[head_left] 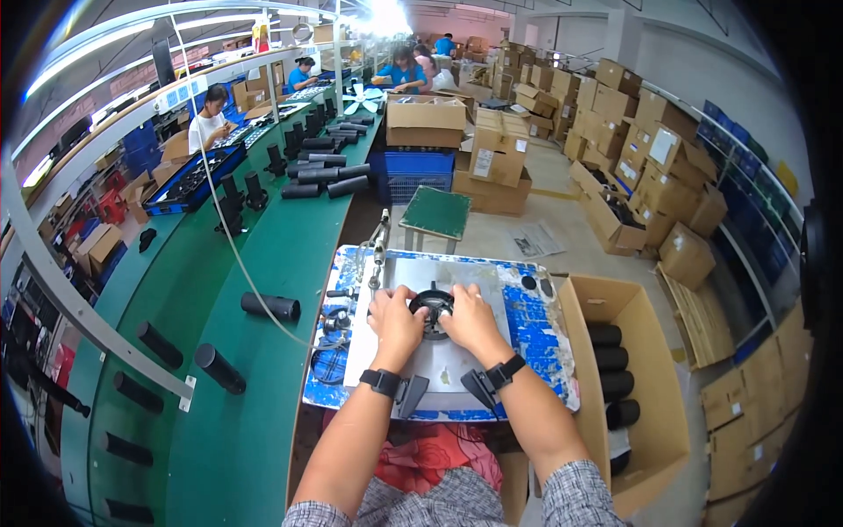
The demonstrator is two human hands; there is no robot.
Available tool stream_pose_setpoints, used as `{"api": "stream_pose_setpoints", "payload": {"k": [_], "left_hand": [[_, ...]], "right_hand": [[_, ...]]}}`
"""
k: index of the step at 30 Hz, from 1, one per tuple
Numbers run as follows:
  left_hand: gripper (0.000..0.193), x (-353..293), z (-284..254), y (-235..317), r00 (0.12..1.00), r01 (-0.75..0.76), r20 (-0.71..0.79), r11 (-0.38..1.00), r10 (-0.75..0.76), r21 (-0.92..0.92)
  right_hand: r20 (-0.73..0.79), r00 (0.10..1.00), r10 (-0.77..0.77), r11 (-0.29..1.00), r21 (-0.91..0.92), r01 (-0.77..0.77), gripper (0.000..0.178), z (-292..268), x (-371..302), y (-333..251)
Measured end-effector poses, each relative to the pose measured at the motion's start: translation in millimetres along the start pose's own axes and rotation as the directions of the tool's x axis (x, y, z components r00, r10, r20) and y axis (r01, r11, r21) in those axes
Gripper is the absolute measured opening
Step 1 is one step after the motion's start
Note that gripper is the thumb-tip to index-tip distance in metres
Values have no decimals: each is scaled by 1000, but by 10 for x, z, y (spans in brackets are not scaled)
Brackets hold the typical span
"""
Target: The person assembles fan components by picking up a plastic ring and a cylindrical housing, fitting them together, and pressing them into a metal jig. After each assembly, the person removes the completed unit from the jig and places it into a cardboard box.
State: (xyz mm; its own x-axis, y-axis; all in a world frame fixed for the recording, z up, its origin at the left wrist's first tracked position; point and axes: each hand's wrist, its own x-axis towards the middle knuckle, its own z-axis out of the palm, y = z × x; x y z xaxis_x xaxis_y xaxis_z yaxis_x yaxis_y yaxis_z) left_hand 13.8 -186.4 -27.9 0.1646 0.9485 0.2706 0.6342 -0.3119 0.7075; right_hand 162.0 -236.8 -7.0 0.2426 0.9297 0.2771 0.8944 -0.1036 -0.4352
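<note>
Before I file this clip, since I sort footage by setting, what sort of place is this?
Most likely a factory assembly floor: a long green workbench bears many black cylinders, other people work along it, and cardboard boxes are stacked on the right.

From here I count two hands [398,323], two wristbands [381,381], one ring [433,307], one stool [435,212]. Tubes [271,306]: six at bench [255,439] near end, at least four in near carton [650,422].
</note>
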Motion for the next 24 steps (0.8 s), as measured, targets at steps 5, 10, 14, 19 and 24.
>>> {"api": "stream_pose_setpoints", "payload": {"k": [5, 10, 14, 19, 24], "left_hand": [[28, -4, -62, -162, 980, -181, -51, 971, 191, 158], [28, 79, -617, -605, 925, -370, -115, 927, 362, -59], [32, 426, -729, -1325, 969, -164, -236, 916, 79, -366], [66, 971, -721, -1996, 823, 562, 393, 484, -410, -671], [111, 1284, -690, -1878, 580, 788, 666, 116, -470, -605]], "right_hand": [[132, 991, -22, 1000, -18, 25, 66, -116, 10, 5], [238, 971, 13, 999, -40, -4, 86, -263, -72, -126], [270, 963, -12, 999, -42, 24, 100, -303, 34, -80], [290, 957, -23, 999, -32, 33, 105, -291, 14, -137], [258, 966, 10, 1000, 6, -12, 109, -263, -30, -79]]}}
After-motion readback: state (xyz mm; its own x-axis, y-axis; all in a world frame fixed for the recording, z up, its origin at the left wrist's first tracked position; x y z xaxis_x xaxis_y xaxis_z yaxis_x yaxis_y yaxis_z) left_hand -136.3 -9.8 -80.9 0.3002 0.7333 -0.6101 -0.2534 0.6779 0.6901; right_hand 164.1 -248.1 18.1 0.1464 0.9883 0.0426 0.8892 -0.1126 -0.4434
